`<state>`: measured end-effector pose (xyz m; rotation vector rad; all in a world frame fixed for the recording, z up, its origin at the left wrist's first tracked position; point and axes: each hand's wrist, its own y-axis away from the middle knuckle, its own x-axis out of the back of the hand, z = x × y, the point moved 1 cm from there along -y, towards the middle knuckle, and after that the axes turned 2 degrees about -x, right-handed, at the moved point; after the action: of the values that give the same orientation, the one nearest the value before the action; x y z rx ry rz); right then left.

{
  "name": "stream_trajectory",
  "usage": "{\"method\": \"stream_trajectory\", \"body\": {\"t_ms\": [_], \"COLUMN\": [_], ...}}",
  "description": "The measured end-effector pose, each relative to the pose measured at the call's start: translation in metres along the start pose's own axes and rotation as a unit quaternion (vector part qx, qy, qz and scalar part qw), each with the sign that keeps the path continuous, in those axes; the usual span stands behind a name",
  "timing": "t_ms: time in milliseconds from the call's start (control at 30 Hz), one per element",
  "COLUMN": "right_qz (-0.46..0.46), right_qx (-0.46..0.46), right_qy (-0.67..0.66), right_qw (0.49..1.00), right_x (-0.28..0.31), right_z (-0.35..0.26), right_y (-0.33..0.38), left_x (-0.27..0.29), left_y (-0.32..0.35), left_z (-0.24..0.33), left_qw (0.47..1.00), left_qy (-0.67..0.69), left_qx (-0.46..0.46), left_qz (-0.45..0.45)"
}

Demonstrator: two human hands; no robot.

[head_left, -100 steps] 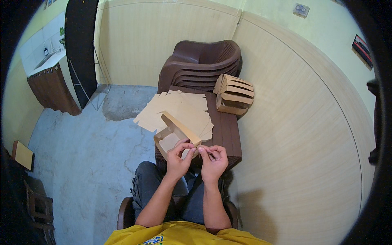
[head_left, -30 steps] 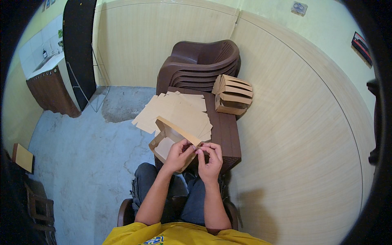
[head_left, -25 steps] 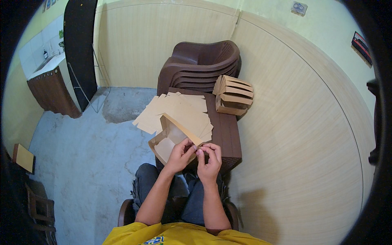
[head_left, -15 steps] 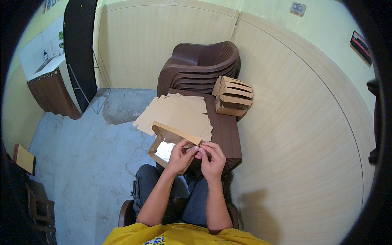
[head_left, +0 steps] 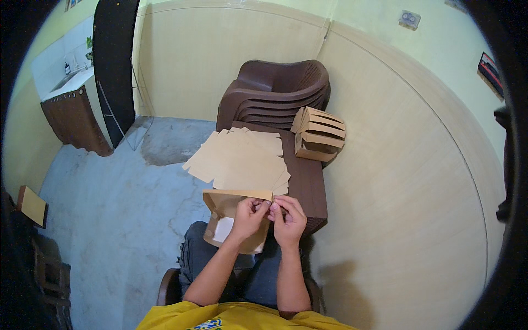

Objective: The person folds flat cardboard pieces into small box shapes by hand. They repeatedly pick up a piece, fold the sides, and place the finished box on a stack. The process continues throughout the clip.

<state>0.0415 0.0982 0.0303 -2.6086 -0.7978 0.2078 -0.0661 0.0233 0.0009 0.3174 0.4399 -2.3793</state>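
A partly folded brown cardboard box (head_left: 217,202) rests over my lap, its raised walls around a pale, bright inside. My left hand (head_left: 250,216) reaches across the box, fingers pinched on its far right corner. At that same corner my right hand (head_left: 289,219) has thumb and fingertips closed on the cardboard, close against the left fingertips. The exact fold between the fingers is too small to make out. Just beyond the box, flat cardboard blanks (head_left: 242,159) lie overlapping on a brown table (head_left: 308,190).
Several folded cardboard boxes (head_left: 320,133) are stacked at the table's right side. Behind the table stand stacked brown plastic chairs (head_left: 275,93). A light panelled wall (head_left: 401,181) runs along the right. A sink (head_left: 69,81) with a brown curtain is at the far left.
The box has turned and lowered toward my lap, its far wall now nearly level across. Both hands stay at the same corner. The view has shifted slightly.
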Motion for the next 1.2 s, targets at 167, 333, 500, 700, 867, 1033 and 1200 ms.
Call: {"method": "stream_trajectory", "body": {"t_ms": [167,333,500,700,867,1033,1200], "right_qz": [-0.015,-0.013,0.046,0.12,0.162,0.15,0.163], "right_qx": [0.045,0.083,0.109,0.269,0.214,0.165,0.122], "right_qy": [0.019,-0.037,0.054,0.21,0.285,0.332,0.364], "right_qw": [0.999,0.996,0.991,0.932,0.92,0.917,0.909], "right_x": [-0.001,-0.001,0.003,-0.008,-0.001,0.028,0.046], "right_z": [0.0,0.008,0.008,-0.005,-0.013,-0.007,-0.001], "right_y": [-0.004,-0.007,0.001,0.006,0.002,-0.019,-0.03], "left_x": [-0.005,-0.006,0.0,-0.006,-0.015,-0.02,-0.015], "left_y": [0.012,0.02,0.03,0.049,0.035,0.053,0.071], "left_z": [-0.005,-0.017,-0.022,-0.022,0.002,0.067,0.106], "left_qw": [0.975,0.915,0.801,0.719,0.867,0.915,0.905], "left_qy": [-0.191,-0.34,-0.556,-0.654,-0.484,-0.331,-0.339], "left_qx": [-0.059,-0.163,-0.213,-0.216,-0.111,-0.138,-0.229], "left_qz": [0.092,0.141,0.064,0.094,0.041,-0.183,-0.118]}}
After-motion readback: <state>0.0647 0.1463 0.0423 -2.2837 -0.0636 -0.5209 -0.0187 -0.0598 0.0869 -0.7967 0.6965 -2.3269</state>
